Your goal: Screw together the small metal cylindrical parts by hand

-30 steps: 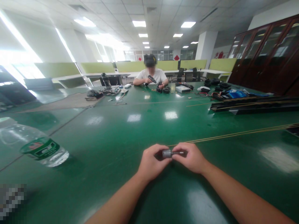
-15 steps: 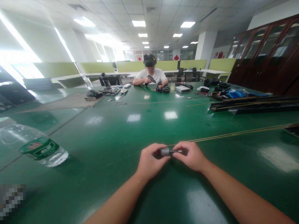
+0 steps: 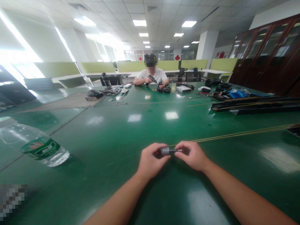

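Above the green table, my left hand [image 3: 150, 162] is closed around a small grey cylinder with a thin shaft [image 3: 165, 151], resembling a small motor. Thumb and fingers grip the cylinder's body from its left end, which they partly hide. The shaft points right, lying roughly level. My right hand [image 3: 194, 157] pinches around the shaft's far end with thumb and forefinger. Something dark reddish shows by those fingertips, too small to make out. Thin brass-coloured rods [image 3: 225, 136] lie on the table just beyond my right hand.
A clear plastic bottle [image 3: 41, 148] with a green label lies tilted at left. Black metal profiles [image 3: 257, 105] lie at right. Across the green table [image 3: 112, 137] a person [image 3: 151, 75] holds a power drill [image 3: 152, 79]. Assorted electronics and tools line the far side.
My right fingertips have shifted slightly right along the shaft, showing more of it beside the cylinder. My left hand stays in nearly the same place, still gripping the cylinder.
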`<state>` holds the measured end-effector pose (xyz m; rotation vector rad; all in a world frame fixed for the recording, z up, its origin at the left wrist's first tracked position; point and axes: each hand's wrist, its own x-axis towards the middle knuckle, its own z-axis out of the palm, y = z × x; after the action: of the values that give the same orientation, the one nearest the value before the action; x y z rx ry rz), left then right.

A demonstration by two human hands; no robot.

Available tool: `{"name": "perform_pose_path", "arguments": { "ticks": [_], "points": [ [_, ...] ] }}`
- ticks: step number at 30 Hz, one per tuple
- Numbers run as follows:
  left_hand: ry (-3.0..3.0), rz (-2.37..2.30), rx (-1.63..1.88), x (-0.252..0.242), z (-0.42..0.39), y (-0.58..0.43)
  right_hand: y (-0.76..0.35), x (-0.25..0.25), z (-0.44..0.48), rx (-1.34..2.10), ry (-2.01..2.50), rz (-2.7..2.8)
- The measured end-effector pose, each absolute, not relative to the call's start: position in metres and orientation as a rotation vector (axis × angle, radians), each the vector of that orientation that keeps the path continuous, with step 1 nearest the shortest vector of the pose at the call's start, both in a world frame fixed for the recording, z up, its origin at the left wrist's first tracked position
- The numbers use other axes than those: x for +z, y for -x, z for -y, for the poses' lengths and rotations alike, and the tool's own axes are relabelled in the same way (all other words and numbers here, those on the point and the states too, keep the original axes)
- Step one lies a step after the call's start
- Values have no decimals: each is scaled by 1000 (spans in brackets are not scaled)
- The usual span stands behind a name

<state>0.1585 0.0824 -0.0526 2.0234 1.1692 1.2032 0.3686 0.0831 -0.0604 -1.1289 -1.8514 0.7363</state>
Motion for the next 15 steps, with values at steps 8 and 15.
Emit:
{"name": "perform_pose_path", "arguments": {
  "ticks": [8, 15],
  "points": [
    [-1981, -1199, 1209, -53, -83, -159, -370, -62, -84, 759, 1140, 1839],
    [-1961, -1226, 1207, -51, -82, -159, -370, -65, -85, 866, 1143, 1783]
  ]
}}
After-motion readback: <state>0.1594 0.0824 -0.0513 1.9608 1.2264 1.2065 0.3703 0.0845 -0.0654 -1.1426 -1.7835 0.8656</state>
